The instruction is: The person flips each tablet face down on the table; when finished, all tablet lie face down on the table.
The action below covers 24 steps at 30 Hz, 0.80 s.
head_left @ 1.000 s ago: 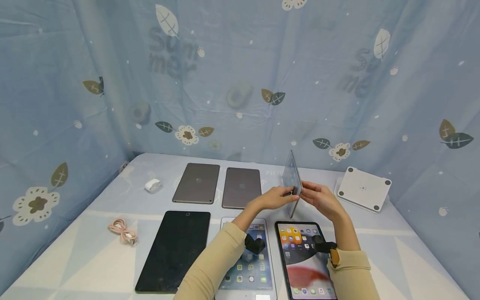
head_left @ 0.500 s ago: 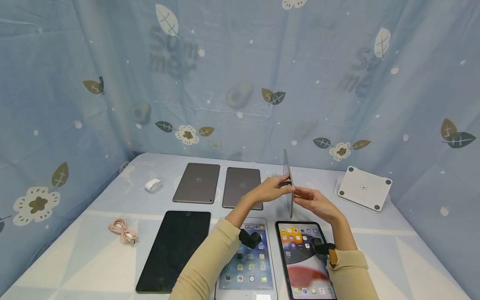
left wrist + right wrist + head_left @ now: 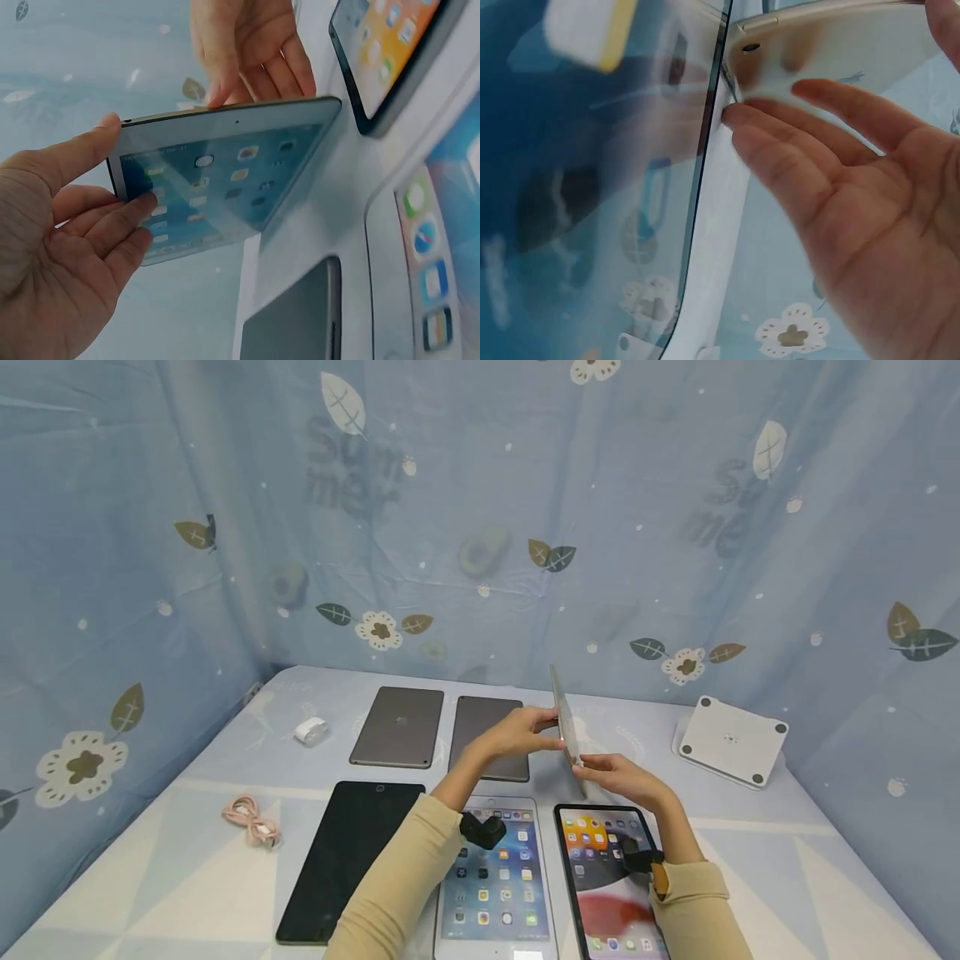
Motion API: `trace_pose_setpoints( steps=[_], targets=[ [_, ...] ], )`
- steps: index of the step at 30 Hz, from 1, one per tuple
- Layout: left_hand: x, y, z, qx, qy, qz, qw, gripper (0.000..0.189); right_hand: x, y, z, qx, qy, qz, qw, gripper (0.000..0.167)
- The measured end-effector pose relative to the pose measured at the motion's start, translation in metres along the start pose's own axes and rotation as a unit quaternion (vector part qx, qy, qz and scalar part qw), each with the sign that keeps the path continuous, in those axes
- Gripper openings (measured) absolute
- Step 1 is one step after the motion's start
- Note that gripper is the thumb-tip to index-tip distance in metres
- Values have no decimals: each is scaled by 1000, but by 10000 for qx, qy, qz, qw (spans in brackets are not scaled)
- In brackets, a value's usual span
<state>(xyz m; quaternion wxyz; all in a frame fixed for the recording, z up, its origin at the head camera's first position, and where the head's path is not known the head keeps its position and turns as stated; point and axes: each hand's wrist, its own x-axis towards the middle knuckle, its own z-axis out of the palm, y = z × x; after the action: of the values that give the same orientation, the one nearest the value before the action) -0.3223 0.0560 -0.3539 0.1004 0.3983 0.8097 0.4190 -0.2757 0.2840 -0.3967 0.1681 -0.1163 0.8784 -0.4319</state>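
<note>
A tablet [image 3: 565,714] stands nearly edge-on above the table in the head view, its top leaning left. My left hand [image 3: 517,733] grips one edge, the thumb on the rim and fingertips on the lit screen [image 3: 232,187], which shows app icons in the left wrist view. My right hand [image 3: 626,779] is at the lower part of the tablet; its fingers look mostly straight and touch it lightly near the edge. In the right wrist view the shiny back [image 3: 855,49] of the tablet carries a camera lens and reflects the fingers.
Below the hands lie a white tablet [image 3: 495,893], a black-rimmed lit tablet [image 3: 611,881] and a dark-screened tablet [image 3: 352,860]. Two grey tablets lie face down behind, one here [image 3: 397,727]. A white stand [image 3: 733,742], pink cable [image 3: 251,821] and white charger [image 3: 311,731] lie around them.
The tablet has moved left and turned, its top now tilting left with the other face toward the right. Both hands have shifted left; the right hand is also lower.
</note>
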Motion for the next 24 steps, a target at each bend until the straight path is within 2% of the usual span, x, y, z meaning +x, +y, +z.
trace_pose_setpoints(
  steps=[9,17,24],
  targets=[
    [-9,-12,-2,436,77,-69,9990,73,1,-7,5,-629,-55,-87,9980,69],
    [-13,-12,-2,820,106,-73,9966,71,1,-9,4,-988,-69,-236,9948,68],
    [-13,-14,6,921,111,-68,9957,70,-2,-9,4,-1215,28,-193,9924,62]
  ],
)
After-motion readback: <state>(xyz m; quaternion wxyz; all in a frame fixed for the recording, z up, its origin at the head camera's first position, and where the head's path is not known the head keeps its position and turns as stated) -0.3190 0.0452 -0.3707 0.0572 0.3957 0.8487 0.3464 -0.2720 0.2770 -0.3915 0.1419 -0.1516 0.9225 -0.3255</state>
